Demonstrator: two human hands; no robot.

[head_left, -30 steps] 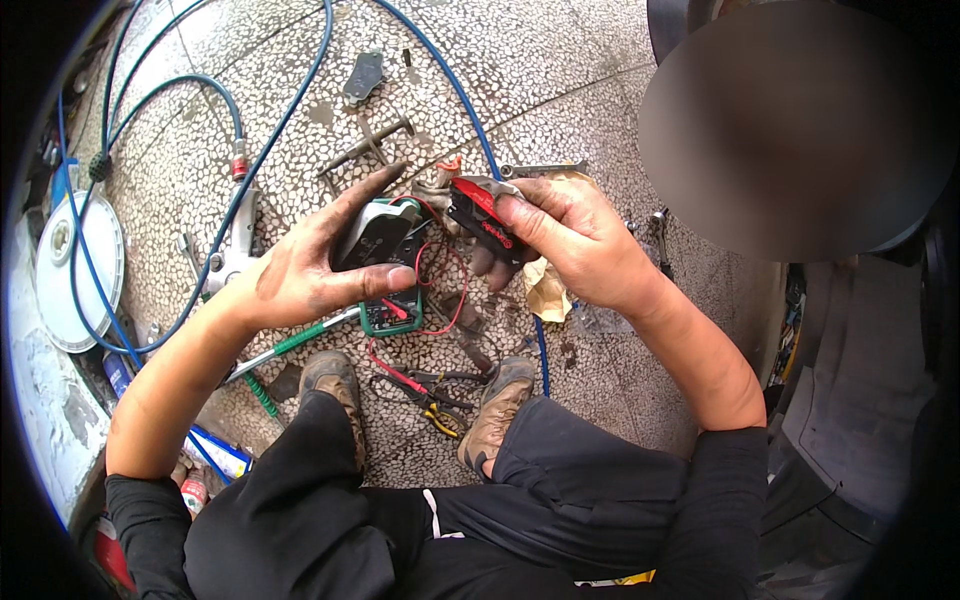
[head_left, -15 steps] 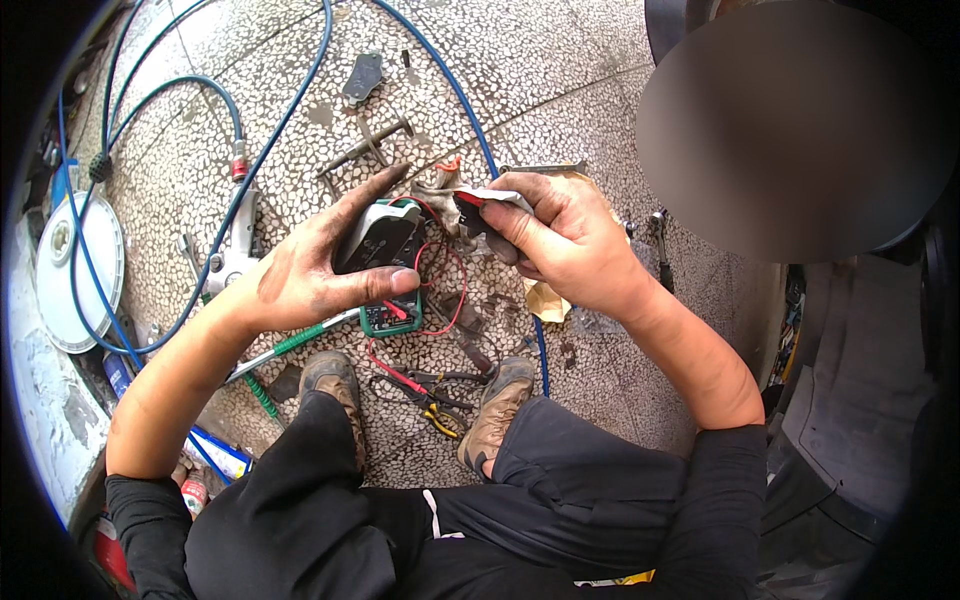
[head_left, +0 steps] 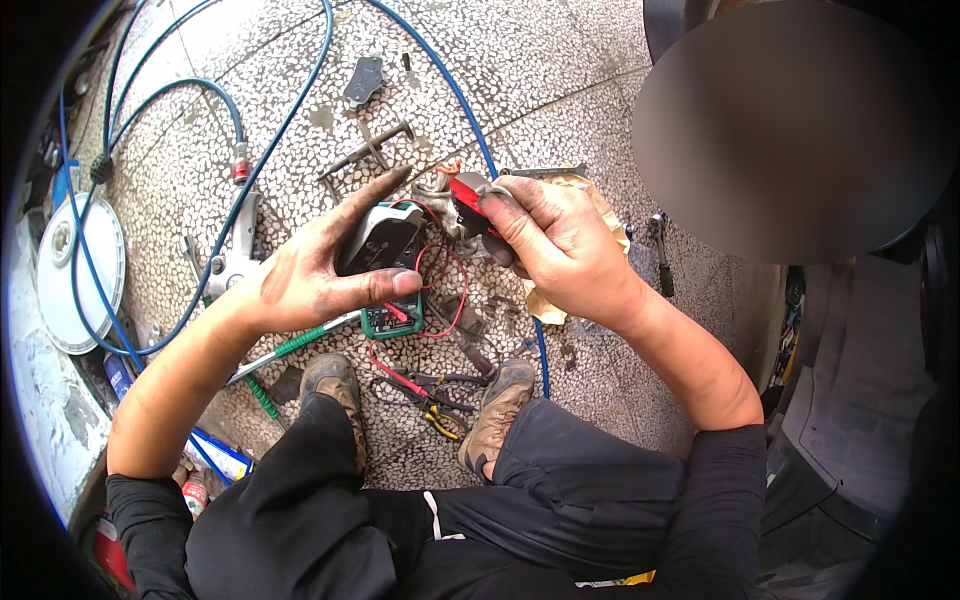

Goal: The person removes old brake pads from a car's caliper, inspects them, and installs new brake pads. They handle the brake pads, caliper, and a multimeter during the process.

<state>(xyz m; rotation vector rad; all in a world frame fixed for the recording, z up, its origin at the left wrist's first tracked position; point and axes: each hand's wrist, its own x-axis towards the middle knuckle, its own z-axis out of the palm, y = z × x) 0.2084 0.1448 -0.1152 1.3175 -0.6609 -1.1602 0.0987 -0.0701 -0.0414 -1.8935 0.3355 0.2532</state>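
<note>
A red-and-black packet (head_left: 466, 200) is pinched between the thumb and fingers of the right hand (head_left: 570, 240), raised over the floor in front of the person. Just left of it, the left hand (head_left: 312, 258) holds a dark flat pad (head_left: 390, 240) in the crook of its spread thumb and forefinger; its other fingers are hidden. Below the pad lies a green-cased multimeter (head_left: 385, 323) with a red lead (head_left: 465, 290). Nearer the shoes (head_left: 332, 380) are yellow-handled pliers (head_left: 443, 425). Farther out, a dark plate (head_left: 364, 80) and a blue hose (head_left: 455, 85) lie on the speckled floor (head_left: 560, 60).
</note>
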